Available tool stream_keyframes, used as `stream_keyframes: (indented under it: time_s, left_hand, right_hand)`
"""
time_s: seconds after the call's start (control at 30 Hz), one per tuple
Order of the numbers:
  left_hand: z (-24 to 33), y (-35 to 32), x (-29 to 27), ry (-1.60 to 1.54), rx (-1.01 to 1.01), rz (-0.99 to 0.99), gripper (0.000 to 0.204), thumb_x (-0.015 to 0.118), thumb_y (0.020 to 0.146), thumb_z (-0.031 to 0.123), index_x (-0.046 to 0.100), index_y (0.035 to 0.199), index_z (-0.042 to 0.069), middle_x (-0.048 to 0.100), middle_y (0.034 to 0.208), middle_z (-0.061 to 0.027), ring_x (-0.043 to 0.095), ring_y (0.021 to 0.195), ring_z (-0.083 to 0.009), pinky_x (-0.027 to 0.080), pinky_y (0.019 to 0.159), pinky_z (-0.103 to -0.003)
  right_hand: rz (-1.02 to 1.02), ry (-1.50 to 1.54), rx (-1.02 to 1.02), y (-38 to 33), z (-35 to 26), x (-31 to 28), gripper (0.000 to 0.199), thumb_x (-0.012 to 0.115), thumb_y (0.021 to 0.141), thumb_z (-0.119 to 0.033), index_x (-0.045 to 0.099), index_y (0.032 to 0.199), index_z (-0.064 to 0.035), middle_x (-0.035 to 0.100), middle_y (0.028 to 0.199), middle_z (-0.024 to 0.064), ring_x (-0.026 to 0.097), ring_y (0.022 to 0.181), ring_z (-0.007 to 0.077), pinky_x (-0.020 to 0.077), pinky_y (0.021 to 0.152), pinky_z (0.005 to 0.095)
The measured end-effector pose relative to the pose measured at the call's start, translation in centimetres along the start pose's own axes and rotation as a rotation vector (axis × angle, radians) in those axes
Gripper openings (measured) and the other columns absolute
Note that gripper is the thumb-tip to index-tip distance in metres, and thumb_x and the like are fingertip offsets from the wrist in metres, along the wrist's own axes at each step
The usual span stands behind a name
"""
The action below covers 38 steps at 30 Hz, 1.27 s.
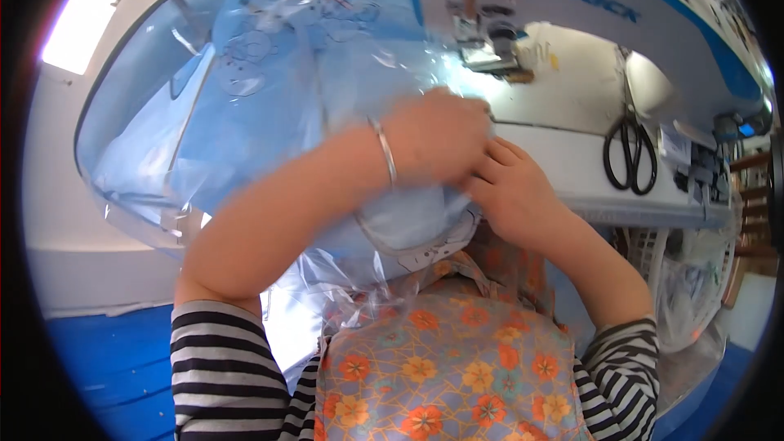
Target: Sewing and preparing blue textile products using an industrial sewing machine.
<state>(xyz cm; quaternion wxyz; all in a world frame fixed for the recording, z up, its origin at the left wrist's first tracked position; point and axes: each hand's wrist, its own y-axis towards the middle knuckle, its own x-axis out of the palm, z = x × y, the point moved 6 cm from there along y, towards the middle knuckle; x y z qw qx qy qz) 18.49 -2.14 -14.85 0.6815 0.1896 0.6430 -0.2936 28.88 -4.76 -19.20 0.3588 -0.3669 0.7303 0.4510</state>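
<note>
A large piece of light blue fabric [282, 126] with line drawings and a glossy clear plastic layer lies across the left of the sewing table. My left hand [437, 137], with a silver bangle [382, 151] on its wrist, is curled over the fabric just in front of the presser foot [490, 55]. It is blurred, and its fingertips are hidden. Touching it on the right, my right hand [516, 194] has bent fingers pressed together at the fabric's edge; its thumb is out of sight. The fabric's rounded near part hangs toward my flowered apron [441, 359].
A white and blue sewing machine [588, 0] stands at the far side, its lamp lit. Black-handled scissors [630, 155] lie on the table right of my hands. Below the table's right end is a white basket [649, 265] with plastic in it.
</note>
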Motion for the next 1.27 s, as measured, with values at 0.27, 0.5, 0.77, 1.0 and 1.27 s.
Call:
stream_keyframes:
  time_s: [0.27,0.5,0.77,1.0,1.27]
  left_hand:
    - [6.8,-11.9,-2.5,-0.041,-0.591,0.436,0.048,0.071,0.078,0.028,0.061,0.119,0.005,0.051,0.136,-0.0224,0.046,0.128,-0.0429,0.035,0.106,-0.060]
    - [-0.4,-11.7,4.6,-0.043,-0.593,0.425,0.056,0.065,0.072,0.012,0.060,0.127,0.007,0.049,0.138,-0.0222,0.046,0.128,-0.0446,0.038,0.106,-0.054]
    - [-11.5,-10.6,3.9,-0.038,-0.309,0.151,0.067,0.057,0.068,-0.001,0.056,0.134,0.010,0.046,0.144,-0.0206,0.045,0.133,-0.0395,0.039,0.109,-0.047]
    - [-16.2,-8.8,1.4,0.037,-0.016,0.069,0.065,0.056,0.068,-0.002,0.057,0.133,0.009,0.050,0.142,-0.0201,0.048,0.130,-0.0385,0.041,0.109,-0.045]
    - [-4.0,-17.1,-10.6,0.662,-0.286,0.738,0.050,0.073,0.071,0.021,0.065,0.119,0.009,0.063,0.122,-0.0049,0.055,0.124,-0.0267,0.043,0.103,-0.043]
  right_hand:
    - [-0.088,0.018,0.035,0.2,-0.4,-1.5,0.045,0.067,0.076,-0.010,0.065,0.121,-0.0100,0.056,0.137,0.0144,0.049,0.131,0.0367,0.0359,0.112,0.0529]
    - [-0.118,0.001,0.078,1.0,-0.5,0.6,0.047,0.070,0.081,-0.014,0.062,0.127,-0.0172,0.052,0.142,0.0155,0.045,0.136,0.0375,0.0349,0.110,0.0568]
    - [0.085,-0.020,0.211,6.6,-2.0,5.5,0.042,0.065,0.091,-0.024,0.057,0.130,-0.0095,0.049,0.142,0.0232,0.042,0.134,0.0465,0.0393,0.101,0.0593]
    - [0.191,-0.088,0.308,10.3,-2.5,7.3,0.042,0.063,0.092,-0.027,0.058,0.129,-0.0067,0.051,0.140,0.0227,0.043,0.133,0.0461,0.0411,0.095,0.0587]
    - [0.107,-0.124,0.330,9.2,-3.1,7.1,0.045,0.064,0.091,-0.032,0.059,0.129,-0.0085,0.051,0.142,0.0188,0.045,0.133,0.0430,0.0410,0.096,0.0583]
